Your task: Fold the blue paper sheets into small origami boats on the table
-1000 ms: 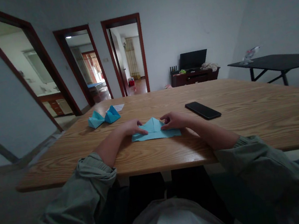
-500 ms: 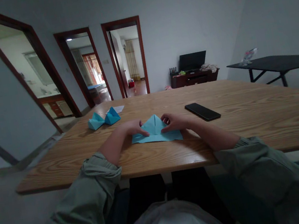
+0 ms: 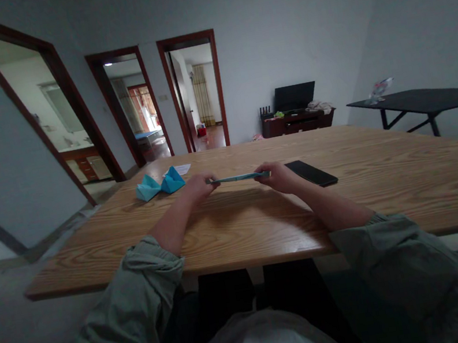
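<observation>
Between my two hands a light blue origami paper [image 3: 239,178] is held up edge-on, so it looks like a thin flat strip above the wooden table [image 3: 242,225]. My left hand [image 3: 199,187] pinches its left end, and my right hand [image 3: 278,178] pinches the right end. To the left of my left hand stand a pale blue folded paper piece [image 3: 148,188] and a deeper blue one [image 3: 172,180], touching each other. A black smartphone [image 3: 312,173] lies just right of my right hand.
A small white paper slip [image 3: 179,170] lies behind the folded pieces. The far table edge runs behind everything. A black side table [image 3: 423,101] stands at the right, and a dark cabinet [image 3: 297,122] with a monitor stands against the far wall. Doorways open at the left.
The blue paper has been lifted off the table and turned edge-on, with both hands now pinching its ends. My hands have moved up and slightly apart.
</observation>
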Tool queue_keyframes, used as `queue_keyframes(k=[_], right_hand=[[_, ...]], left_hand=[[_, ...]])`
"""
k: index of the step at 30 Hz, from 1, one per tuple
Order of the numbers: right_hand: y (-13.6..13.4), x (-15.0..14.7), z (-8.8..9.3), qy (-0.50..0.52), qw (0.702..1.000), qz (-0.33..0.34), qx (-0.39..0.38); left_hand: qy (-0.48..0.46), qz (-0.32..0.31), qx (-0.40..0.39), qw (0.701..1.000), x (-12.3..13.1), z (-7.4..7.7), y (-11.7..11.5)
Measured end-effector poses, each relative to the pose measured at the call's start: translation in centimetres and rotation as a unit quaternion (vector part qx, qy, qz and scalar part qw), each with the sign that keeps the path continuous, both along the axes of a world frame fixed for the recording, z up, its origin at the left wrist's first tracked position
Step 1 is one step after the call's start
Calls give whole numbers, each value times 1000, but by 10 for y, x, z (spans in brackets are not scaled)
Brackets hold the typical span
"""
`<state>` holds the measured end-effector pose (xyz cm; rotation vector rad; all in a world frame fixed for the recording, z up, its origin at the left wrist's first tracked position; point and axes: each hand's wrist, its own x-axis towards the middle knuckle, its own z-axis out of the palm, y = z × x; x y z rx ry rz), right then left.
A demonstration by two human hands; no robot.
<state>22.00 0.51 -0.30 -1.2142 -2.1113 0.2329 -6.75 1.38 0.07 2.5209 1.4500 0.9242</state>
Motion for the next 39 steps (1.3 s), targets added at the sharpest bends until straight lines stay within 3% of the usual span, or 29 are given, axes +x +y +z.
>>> queue_keyframes(k=[2, 4, 6, 10, 15, 21, 33, 39], right_hand=[[4, 3, -1, -17, 996, -13, 81], [8, 7, -4, -67, 991, -24, 115], [12, 9, -8, -137, 985, -31, 100], [14, 13, -16, -222, 975, -32, -6], [10, 18, -12, -232, 969, -29, -83], [-1, 19, -4, -219, 969, -12, -110], [-10, 17, 1, -168, 977, 34, -125], [-11, 13, 1, -200, 970, 72, -115]], left_hand=[[11, -21, 53, 998, 0, -2, 4], [37, -30, 80, 996, -1, -6, 6], [85, -27, 66, 994, -2, -10, 7], [167, -7, -51, 985, -4, -15, 1], [159, 2, -141, 977, -11, -12, -3], [106, -80, -185, 974, -25, -18, 10], [86, -49, -210, 973, -26, -11, 5], [116, -56, -189, 974, -24, -9, 4]])
